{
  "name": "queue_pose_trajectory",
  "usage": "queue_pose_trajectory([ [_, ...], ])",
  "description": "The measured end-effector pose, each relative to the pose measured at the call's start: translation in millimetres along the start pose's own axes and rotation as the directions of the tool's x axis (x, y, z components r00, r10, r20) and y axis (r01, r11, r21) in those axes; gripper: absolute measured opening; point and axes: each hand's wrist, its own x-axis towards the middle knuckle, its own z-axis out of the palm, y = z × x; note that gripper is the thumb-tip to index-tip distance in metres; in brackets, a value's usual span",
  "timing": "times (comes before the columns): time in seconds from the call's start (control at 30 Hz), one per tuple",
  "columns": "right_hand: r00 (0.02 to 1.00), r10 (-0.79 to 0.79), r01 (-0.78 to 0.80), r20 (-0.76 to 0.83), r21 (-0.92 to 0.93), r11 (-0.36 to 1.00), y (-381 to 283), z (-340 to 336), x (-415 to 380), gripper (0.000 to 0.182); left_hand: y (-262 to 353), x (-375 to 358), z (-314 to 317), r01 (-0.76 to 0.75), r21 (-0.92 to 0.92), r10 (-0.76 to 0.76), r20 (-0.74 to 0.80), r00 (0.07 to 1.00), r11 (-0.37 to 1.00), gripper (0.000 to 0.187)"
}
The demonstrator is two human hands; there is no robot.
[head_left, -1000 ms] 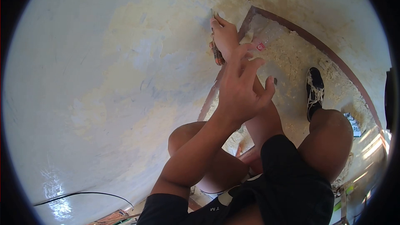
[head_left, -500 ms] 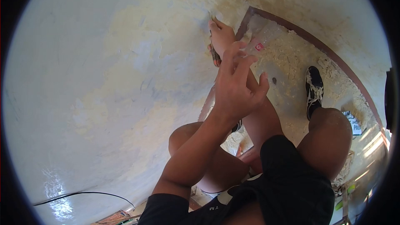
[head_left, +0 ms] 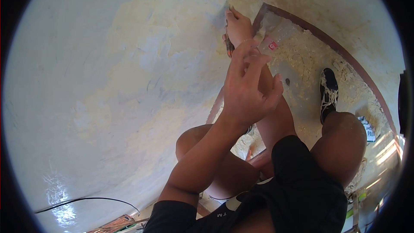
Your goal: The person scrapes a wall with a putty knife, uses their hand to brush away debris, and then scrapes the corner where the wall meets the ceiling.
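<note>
My right hand (head_left: 238, 26) is closed around the dark handle of a tool (head_left: 229, 47), probably a scraper, whose far end meets the pale wall (head_left: 142, 69). Its blade is mostly hidden by the fingers. Nearer to me and overlapping the right forearm, my left hand (head_left: 250, 88) has its fingers curled around the near end of a clear plastic bottle with a small red label (head_left: 272, 45). The bottle's outline is faint against the floor. Yellowish and bluish-grey patches mark the wall beside the tool.
Pale flakes lie over the floor (head_left: 302, 60), which a brown border (head_left: 340, 48) edges. A black shoe (head_left: 328, 87) stands at the right, with a printed packet (head_left: 367, 129) beyond my knee. A black cable (head_left: 97, 198) crosses at the lower left.
My right hand and the tool have shifted slightly up and to the right along the wall. The left hand and the bottle appear slightly further right, as the view has also shifted.
</note>
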Motion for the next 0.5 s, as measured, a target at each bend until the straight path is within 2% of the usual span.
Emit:
queue_pose_trajectory([
  [0.13, 1.000, 0.010, -0.011, -0.006, -0.035, 0.999, -1.8, -2.0, -2.6, 0.029, -2.2, -4.1, -1.5, 0.020, 0.023, -0.021, 0.039, 0.999, 1.000, 0.029],
  [0.23, 0.999, 0.041, -0.042, 0.032, 0.056, 0.998, -5.7, -5.4, 0.0, 0.028, -3.0, -3.8, 0.4, -0.015, 0.030, 0.014, 0.009, 1.000, 0.999, 0.030],
  [0.3, 0.999, 0.017, -0.017, 0.035, 0.002, 1.000, -0.2, -3.9, -3.0, 0.027, -6.1, -4.0, 2.6, -0.030, 0.030, 0.029, 0.035, 0.999, 0.999, 0.031],
  [0.43, 0.995, 0.033, -0.036, 0.089, 0.034, 0.999, -0.9, -8.0, 6.9, 0.029, -0.2, -2.2, 3.8, 0.000, 0.025, -0.001, 0.038, 0.999, 1.000, 0.031],
  [0.5, 0.998, 0.036, -0.036, 0.047, -0.011, 0.999, -1.3, -4.1, -1.8, 0.029, 0.4, 0.9, 6.0, -0.020, 0.032, 0.019, 0.045, 0.999, 0.999, 0.030],
])
